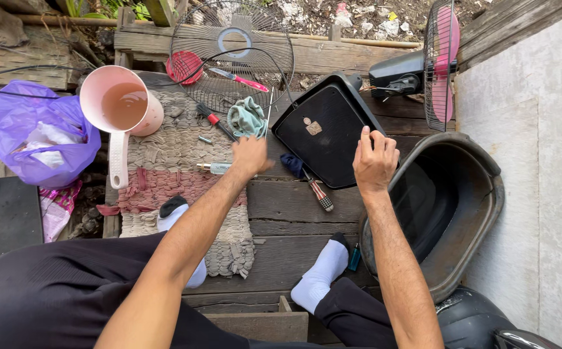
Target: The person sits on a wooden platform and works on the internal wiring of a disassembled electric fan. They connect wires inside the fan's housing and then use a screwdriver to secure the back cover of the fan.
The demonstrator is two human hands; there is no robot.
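Purple plastic bag point(42, 132) left of pink jug point(120, 106)

Soft, even daylight falls from above, bright without harsh shadows. The pale wall point(533, 161) at the right looks nearly washed out. The black tub point(452, 213) shows a dull sheen. Focus is sharp throughout; straight lines bow slightly toward the edges.
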